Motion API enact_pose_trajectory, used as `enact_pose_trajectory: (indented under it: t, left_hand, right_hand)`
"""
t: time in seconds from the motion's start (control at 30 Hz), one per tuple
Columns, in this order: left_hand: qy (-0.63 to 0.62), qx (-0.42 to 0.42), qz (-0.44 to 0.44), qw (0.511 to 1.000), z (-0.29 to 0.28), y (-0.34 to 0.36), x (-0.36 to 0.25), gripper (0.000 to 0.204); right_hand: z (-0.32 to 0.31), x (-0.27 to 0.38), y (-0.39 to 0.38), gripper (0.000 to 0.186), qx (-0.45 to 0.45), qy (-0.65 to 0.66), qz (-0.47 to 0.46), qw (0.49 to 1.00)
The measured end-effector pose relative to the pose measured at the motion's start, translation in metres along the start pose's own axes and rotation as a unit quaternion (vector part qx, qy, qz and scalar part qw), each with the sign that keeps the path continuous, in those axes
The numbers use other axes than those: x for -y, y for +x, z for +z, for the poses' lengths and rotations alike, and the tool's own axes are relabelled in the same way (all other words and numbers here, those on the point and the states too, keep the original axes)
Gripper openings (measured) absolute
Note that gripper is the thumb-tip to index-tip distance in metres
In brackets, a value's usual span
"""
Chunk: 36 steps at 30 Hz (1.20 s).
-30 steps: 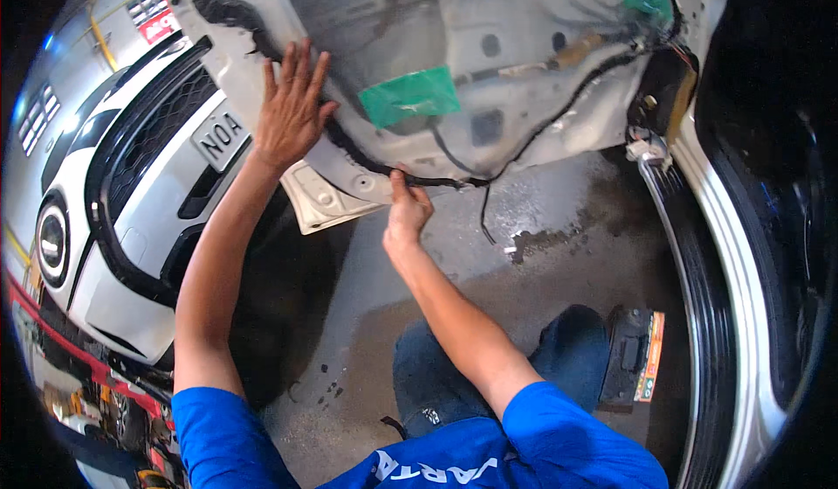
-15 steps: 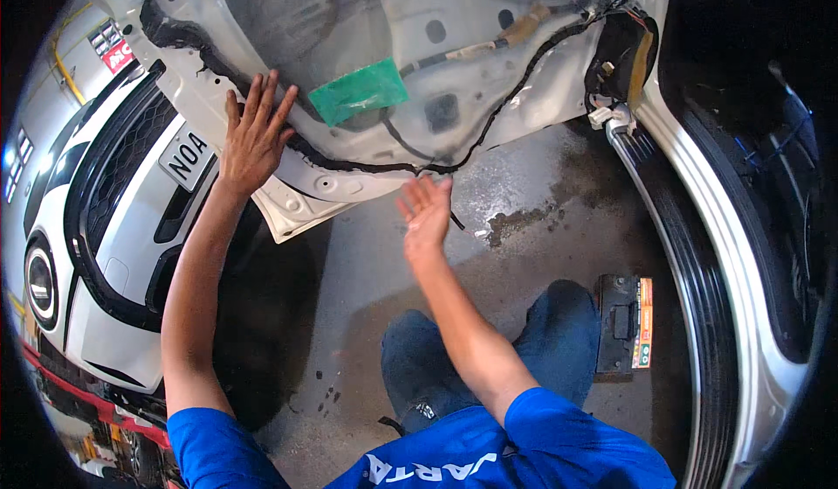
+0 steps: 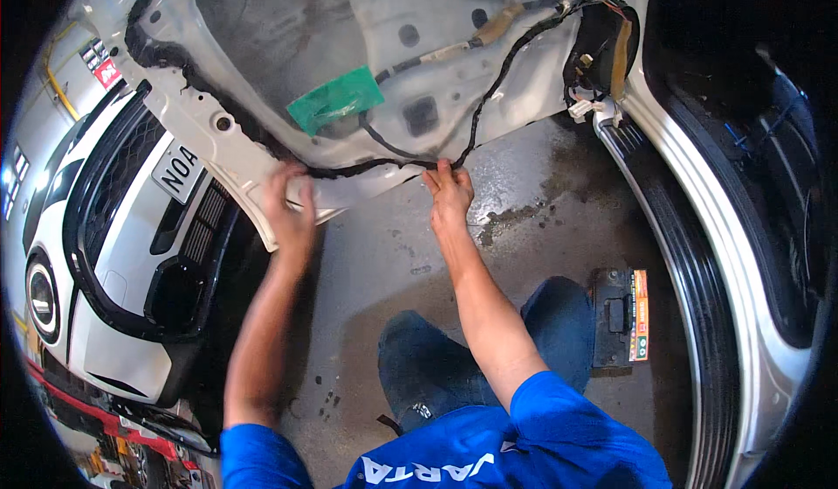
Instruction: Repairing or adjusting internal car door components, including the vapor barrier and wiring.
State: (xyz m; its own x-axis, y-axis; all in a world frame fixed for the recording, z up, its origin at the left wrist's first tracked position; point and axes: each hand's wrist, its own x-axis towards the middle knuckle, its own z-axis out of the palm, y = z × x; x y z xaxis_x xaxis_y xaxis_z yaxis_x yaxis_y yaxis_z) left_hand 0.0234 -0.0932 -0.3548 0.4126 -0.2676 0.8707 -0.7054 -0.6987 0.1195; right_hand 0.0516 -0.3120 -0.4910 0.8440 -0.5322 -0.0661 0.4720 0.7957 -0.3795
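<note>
The black strip (image 3: 349, 172) lay along the near margin of the door panel (image 3: 236, 144), bordering what appeared to be a translucent sheet (image 3: 262, 52). Between the two hands its long axis ran roughly left to right; beyond the right hand it turned obliquely toward the far right, and past the left hand it climbed toward the far left.

The right hand (image 3: 451, 196) was the nearer of the two to the strip — its fingertips were at the turn, with the strip meeting them on their far side. The fingers were bent; whether they pinched the strip or only pressed on it could not be determined. The left hand (image 3: 290, 210) was at the near left part of the panel, the strip just beyond its fingers. That hand was blurred, and neither its grip nor its contact could be confirmed.

A green patch (image 3: 339, 100) was noted on the sheet, far of the strip's near run and between the hands from left to right. A tan-wrapped harness (image 3: 497, 28) was at the far right of the panel.

Further out, a ribbed door sill (image 3: 668, 218) ran down the right side. A dark box (image 3: 614, 319) with an orange-edged label stood on the floor (image 3: 358, 271) beside the person's right knee (image 3: 559, 323). A white vehicle (image 3: 122, 340) was recorded at left — apart from the panel's tip, as far as could be judged.
</note>
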Motion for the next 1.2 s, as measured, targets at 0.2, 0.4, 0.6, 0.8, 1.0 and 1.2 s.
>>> enact_pose_trajectory:
  t: [0.2, 0.4, 0.6, 0.8, 1.0, 1.2]
  left_hand:
    - [-0.485, 0.055, -0.502, 0.714, 0.097, -0.046, -0.059, 0.025]
    - [-0.645, -0.039, -0.474, 0.597, 0.132, -0.041, -0.053, 0.011]
    - [-0.494, -0.095, -0.447, 0.739, 0.137, -0.038, -0.033, 0.008]
    - [-0.484, -0.130, -0.437, 0.747, 0.149, -0.033, -0.046, 0.009]
    - [-0.764, -0.061, -0.405, 0.498, 0.152, -0.061, -0.037, 0.038]
    - [-0.772, -0.037, -0.351, 0.528, 0.140, -0.020, -0.072, 0.054]
  right_hand:
    - [0.014, 0.008, -0.041, 0.024, 0.104, 0.050, 0.026, 0.993]
    - [0.009, 0.010, -0.027, 0.026, 0.140, -0.012, 0.036, 0.989]
    - [0.013, 0.002, -0.023, 0.016, 0.094, -0.025, 0.045, 0.994]
    - [0.021, 0.007, -0.024, 0.017, 0.043, -0.043, -0.017, 0.998]
    - [0.014, 0.018, -0.049, 0.017, 0.033, -0.015, -0.010, 0.999]
    - [0.022, 0.058, -0.081, 0.023, 0.040, -0.024, 0.053, 0.998]
